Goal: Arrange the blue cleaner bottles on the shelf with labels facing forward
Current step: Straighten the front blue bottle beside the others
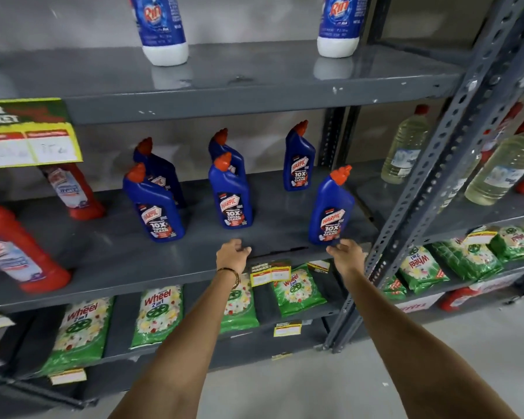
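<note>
Six cleaner bottles [230,198] stand on the middle shelf [118,258]: three behind, three before.

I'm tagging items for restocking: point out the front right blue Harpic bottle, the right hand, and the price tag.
Front right blue Harpic bottle [331,213], head view, label.
Right hand [347,254], head view, back.
Price tag [32,149], head view, white panel.

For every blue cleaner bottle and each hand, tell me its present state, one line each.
front left Harpic bottle: upright, label forward
front middle Harpic bottle: upright, label forward
front right Harpic bottle: upright, label forward
back right Harpic bottle: upright, label forward
two rear Harpic bottles: upright, labels mostly hidden
left hand: empty
right hand: empty, beside front right bottle
</note>
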